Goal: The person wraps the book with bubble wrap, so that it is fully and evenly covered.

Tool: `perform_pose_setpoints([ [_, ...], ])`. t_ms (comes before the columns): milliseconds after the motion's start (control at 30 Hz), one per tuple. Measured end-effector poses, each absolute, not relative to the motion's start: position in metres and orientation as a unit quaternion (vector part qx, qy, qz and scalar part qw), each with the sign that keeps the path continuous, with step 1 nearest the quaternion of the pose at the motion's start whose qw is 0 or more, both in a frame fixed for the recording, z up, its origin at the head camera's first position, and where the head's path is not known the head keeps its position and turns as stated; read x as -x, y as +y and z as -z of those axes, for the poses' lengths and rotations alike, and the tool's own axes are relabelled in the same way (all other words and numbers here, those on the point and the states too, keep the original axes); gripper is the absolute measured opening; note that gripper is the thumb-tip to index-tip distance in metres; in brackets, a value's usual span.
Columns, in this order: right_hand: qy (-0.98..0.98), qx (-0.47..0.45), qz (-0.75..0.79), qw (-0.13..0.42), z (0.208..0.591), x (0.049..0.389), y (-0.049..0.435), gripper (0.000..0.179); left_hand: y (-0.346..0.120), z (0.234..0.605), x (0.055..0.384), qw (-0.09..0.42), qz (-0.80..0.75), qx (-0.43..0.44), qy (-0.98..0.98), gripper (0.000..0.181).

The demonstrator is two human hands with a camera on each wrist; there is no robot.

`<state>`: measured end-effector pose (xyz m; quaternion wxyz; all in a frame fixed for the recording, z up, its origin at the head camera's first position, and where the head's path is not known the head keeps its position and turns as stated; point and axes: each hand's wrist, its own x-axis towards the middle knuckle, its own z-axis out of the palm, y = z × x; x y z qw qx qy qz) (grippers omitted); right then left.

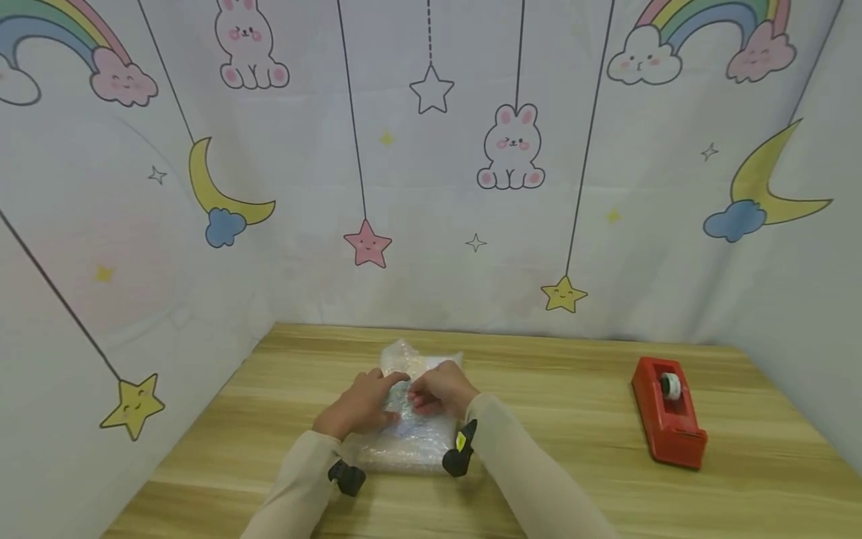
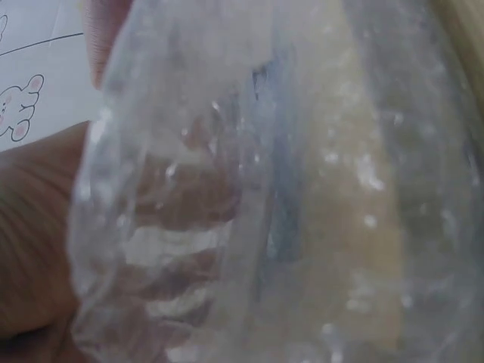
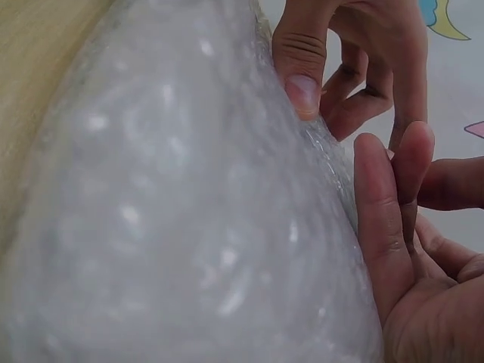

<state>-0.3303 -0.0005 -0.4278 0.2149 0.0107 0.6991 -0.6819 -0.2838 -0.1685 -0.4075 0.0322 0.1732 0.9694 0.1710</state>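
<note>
A flat package in clear bubble wrap (image 1: 411, 453) lies on the wooden table, its loose upper end standing up a little. My left hand (image 1: 364, 404) rests on its left side with fingers spread; in the right wrist view the left thumb (image 3: 304, 94) touches the wrap. My right hand (image 1: 441, 388) is over the middle with bent fingers. Two of its fingers (image 3: 378, 219) lie along the wrap's edge in the right wrist view; whether the others pinch anything, I cannot tell. Close up in the left wrist view, the bubble wrap (image 2: 333, 189) covers something pale with a bluish strip.
A red tape dispenser (image 1: 667, 419) with a small roll stands to the right on the wooden table (image 1: 552, 427). Behind the table hangs a white curtain (image 1: 431, 202) printed with rabbits, stars and moons. Black wrist cameras (image 1: 460, 449) sit on both sleeves.
</note>
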Motion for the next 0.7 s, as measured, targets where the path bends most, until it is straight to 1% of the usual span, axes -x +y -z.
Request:
perform_pose_setpoints([
  [300,0.685,-0.019,0.697,0.211,0.424,0.337,-0.003,0.010,-0.173,0.404,0.292,0.019,-0.170,-0.195,0.966,0.060],
  [533,0.679,-0.017,0.702,0.215,0.428,0.340,-0.004,0.005,-0.176,0.408,0.299,0.016,-0.175,-0.202,0.964,0.061],
  [600,0.685,-0.015,0.697,0.208,0.428,0.340,-0.004,0.005,-0.176,0.409,0.301,0.015,-0.175,-0.202,0.964,0.060],
  [700,0.707,-0.009,0.683,0.181,0.429,0.340,-0.006,0.006,-0.175,0.409,0.303,0.015,-0.174,-0.201,0.964,0.057],
])
